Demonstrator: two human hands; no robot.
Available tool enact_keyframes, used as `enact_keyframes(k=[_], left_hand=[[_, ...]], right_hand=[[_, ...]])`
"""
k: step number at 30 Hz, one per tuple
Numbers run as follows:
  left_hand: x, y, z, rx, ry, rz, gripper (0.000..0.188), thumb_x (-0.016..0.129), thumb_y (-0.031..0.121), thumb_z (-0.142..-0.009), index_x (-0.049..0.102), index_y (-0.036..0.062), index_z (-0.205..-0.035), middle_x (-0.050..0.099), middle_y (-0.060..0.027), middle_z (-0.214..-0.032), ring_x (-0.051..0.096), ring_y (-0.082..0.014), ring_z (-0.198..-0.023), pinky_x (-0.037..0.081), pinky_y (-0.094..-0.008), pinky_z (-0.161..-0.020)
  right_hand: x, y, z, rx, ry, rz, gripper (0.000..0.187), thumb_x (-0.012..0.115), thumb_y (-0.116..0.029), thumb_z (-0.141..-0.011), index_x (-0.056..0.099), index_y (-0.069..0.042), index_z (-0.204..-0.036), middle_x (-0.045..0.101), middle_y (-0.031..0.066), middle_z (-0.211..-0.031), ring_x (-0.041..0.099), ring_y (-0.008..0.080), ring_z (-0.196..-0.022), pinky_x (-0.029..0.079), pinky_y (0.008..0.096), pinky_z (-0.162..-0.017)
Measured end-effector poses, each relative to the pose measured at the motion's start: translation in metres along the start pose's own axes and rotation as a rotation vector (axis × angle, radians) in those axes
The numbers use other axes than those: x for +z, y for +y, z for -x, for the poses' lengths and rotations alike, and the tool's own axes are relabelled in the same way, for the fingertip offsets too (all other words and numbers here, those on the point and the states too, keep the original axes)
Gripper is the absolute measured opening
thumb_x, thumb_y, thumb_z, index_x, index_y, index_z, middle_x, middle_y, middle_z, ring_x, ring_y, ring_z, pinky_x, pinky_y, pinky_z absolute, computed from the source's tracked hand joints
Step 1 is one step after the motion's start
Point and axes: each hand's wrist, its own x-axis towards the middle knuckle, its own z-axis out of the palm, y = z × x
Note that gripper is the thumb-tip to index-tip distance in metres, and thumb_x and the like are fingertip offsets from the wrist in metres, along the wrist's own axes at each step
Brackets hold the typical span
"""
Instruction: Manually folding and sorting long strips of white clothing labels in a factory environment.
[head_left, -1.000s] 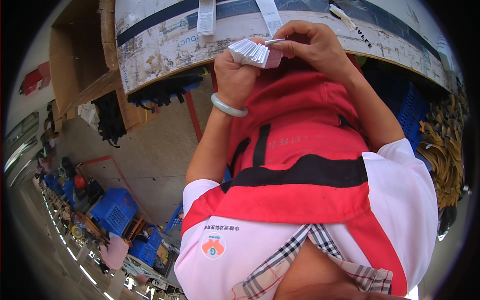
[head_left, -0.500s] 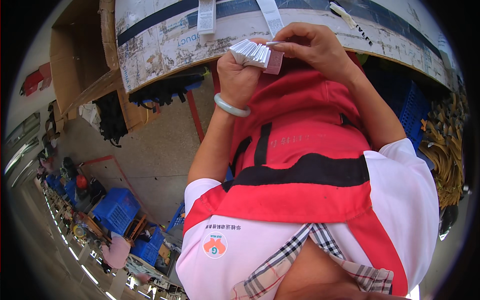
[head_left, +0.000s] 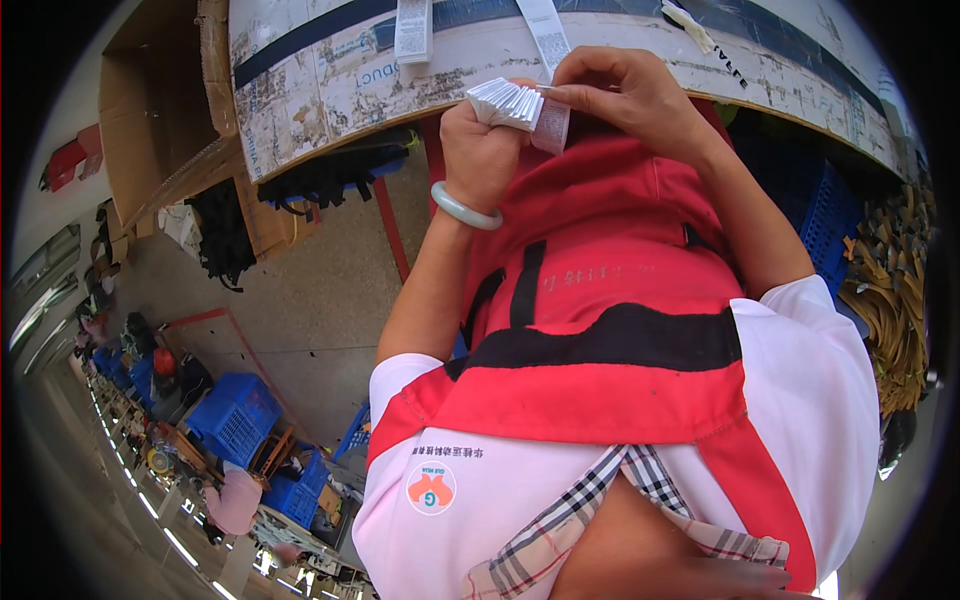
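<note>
A thick bundle of white folded labels fans out at the top of my left hand, whose fingers are wrapped round it. Just to the right, my right hand pinches the edge of one label from the bundle between thumb and fingertips. Below that pinch hangs a thin printed label, pale and translucent against the red apron. Two further strips of printed white labels lie on the table beyond my hands: one stack to the left, one slanting strip behind my right hand.
The worn white tabletop ends just short of my body. A white tool or cord lies on its far right. Blue crates stand below at right, an open cardboard box at left. A person in pink is at the lower left.
Both hands have shifted very slightly to the right with the label bundle. The hanging label has tilted a little; the grip looks the same.
</note>
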Motion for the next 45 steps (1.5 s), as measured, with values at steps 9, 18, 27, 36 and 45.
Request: enact_keyframes(k=[9,18,27,36,45], left_hand=[[0.005,0.005,-0.001,-0.413,-0.270,0.416,0.062,0.044,0.058,-0.094,0.059,-0.0009,-0.102,0.065,-0.0091,-0.084,0.066,-0.0146,-0.070,0.053,-0.0242,-0.058],[-0.002,0.000,-0.001,-0.419,-0.240,0.506,0.032,0.061,0.032,-0.095,0.059,0.0005,-0.101,0.056,-0.0029,-0.074,0.063,-0.0149,-0.067,0.051,-0.0239,-0.057],[-0.002,-0.002,-0.007,-0.291,-0.023,0.152,0.019,0.071,0.010,-0.087,0.065,0.0010,-0.103,0.064,-0.0021,-0.087,0.060,-0.0086,-0.071,0.048,-0.0221,-0.059],[0.000,0.003,-0.015,0.212,0.093,-0.079,0.024,0.062,-0.007,-0.083,0.068,-0.0013,-0.105,0.068,-0.0039,-0.087,0.059,-0.0057,-0.068,0.047,-0.0193,-0.057],[0.001,-0.001,-0.010,0.090,0.089,0.044,0.017,0.067,0.001,-0.086,0.069,-0.0006,-0.103,0.066,-0.0027,-0.076,0.058,-0.0056,-0.061,0.043,-0.0183,-0.052]], right_hand=[[0.006,-0.002,-0.005,0.158,-0.125,-0.335,0.012,0.067,-0.012,-0.090,0.066,-0.001,-0.090,0.058,-0.0003,-0.070,0.054,0.0053,-0.065,0.044,0.0195,-0.061],[-0.005,0.027,-0.026,0.056,-0.007,0.021,0.021,0.066,-0.017,-0.091,0.069,-0.006,-0.109,0.062,0.0005,-0.095,0.055,0.0072,-0.081,0.046,0.0221,-0.073],[-0.013,0.045,-0.047,-0.194,0.317,0.449,0.016,0.074,-0.015,-0.081,0.073,-0.007,-0.096,0.059,0.0116,-0.093,0.061,0.0256,-0.078,0.050,0.0332,-0.069],[-0.004,-0.003,-0.018,-0.075,0.049,0.103,0.018,0.067,-0.013,-0.090,0.069,-0.001,-0.104,0.066,0.0033,-0.097,0.061,0.0091,-0.087,0.050,0.0234,-0.078],[-0.002,0.010,-0.012,-0.006,0.041,-0.025,0.024,0.068,-0.018,-0.090,0.068,0.003,-0.101,0.068,0.0057,-0.087,0.062,0.0107,-0.081,0.052,0.0238,-0.076]])
